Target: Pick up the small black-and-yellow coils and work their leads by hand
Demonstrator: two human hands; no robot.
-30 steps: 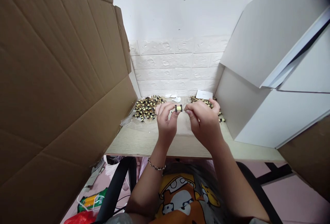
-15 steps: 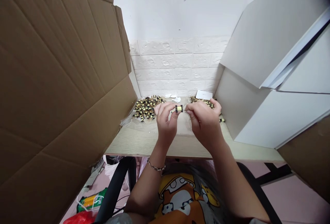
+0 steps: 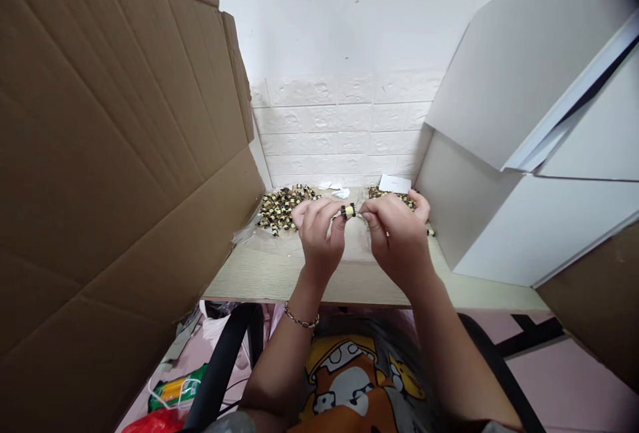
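Observation:
Between the thumb and fingers of my left hand [image 3: 321, 230] is a small black-and-yellow coil part [image 3: 348, 211], held up over the table. Just to its right, my right hand [image 3: 399, 233] has thumb and forefinger pinched together, close to the part's right end; what they grip is too small to make out. A pile of similar black-and-yellow parts [image 3: 282, 209] lies on the left behind my left hand. Another pile [image 3: 375, 193] lies on the right, partly covered by my right hand.
A large cardboard sheet [image 3: 124, 120] rises at the left, and white boxes [image 3: 499, 207] stand at the right. A white card [image 3: 395, 183] lies on the right pile. White scraps [image 3: 341, 193] lie near the brick-patterned wall [image 3: 324, 118]. The wooden table's [image 3: 264, 277] front edge is near my forearms.
The coil part has turned a little and shifted slightly right in my left hand's fingers. My left hand's rear fingers have spread slightly left. My right hand has barely moved.

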